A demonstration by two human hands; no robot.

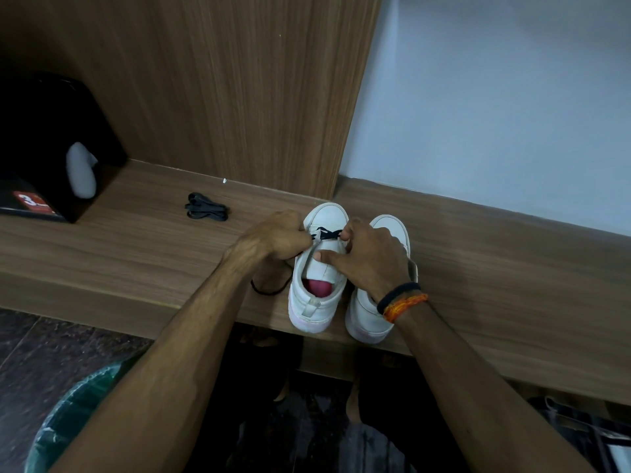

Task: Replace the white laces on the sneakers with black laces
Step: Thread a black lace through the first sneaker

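Two white sneakers stand side by side at the front edge of a wooden shelf, toes pointing away from me. A black lace (pixel 326 233) crosses the lowest eyelets of the left sneaker (pixel 316 295). My left hand (pixel 276 238) pinches the lace's left end beside the shoe. Over the tongue, my right hand (pixel 368 257) pinches the lace's right end, its thumb pressing on the tongue. The right sneaker (pixel 367 319) is partly hidden under my right wrist. More black lace loops on the shelf under my left wrist (pixel 269 291). A second black lace (pixel 206 210) lies bundled further left.
A black box (pixel 47 148) with a pale grey object (pixel 81 172) stands at the shelf's left end. A wooden panel (pixel 239 90) and a pale wall (pixel 495 97) rise behind. A green-lined bin (pixel 68 414) sits on the floor at lower left.
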